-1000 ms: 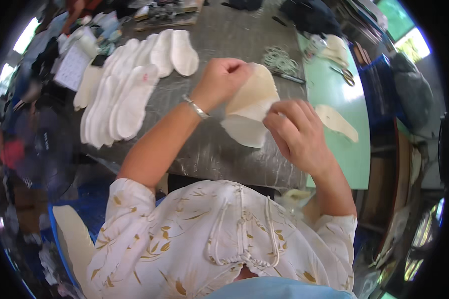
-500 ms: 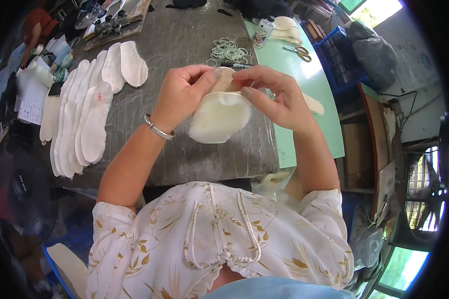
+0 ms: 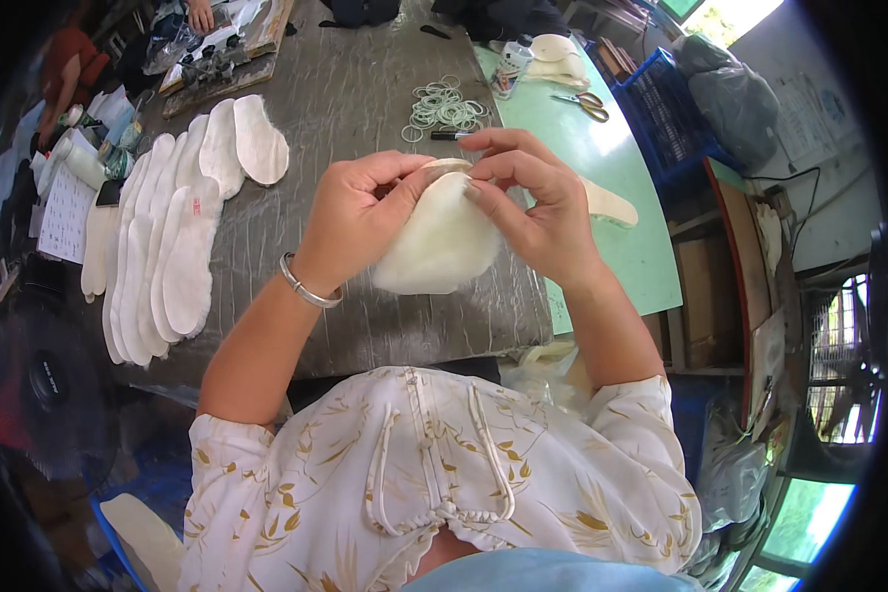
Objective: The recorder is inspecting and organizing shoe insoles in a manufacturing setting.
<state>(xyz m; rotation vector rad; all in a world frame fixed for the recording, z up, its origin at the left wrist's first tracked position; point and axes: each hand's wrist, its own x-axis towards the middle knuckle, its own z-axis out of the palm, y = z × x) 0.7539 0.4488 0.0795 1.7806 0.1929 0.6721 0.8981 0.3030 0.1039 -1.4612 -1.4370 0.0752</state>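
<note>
Fingers (image 3: 407,189) of left hand (image 3: 350,212) and right hand (image 3: 543,212) pinch a white fuzzy rounded insole (image 3: 439,242) mid-frame.
A loose pinch could drop it on the flat grey counter (image 3: 350,104).

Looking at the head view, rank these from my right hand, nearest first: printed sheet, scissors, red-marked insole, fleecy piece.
1. Fleecy piece: touching the right hand, on its left.
2. Scissors: ahead, slightly right, on the green board.
3. Red-marked insole: well to the left.
4. Printed sheet: farther left, beyond that insole.
</note>
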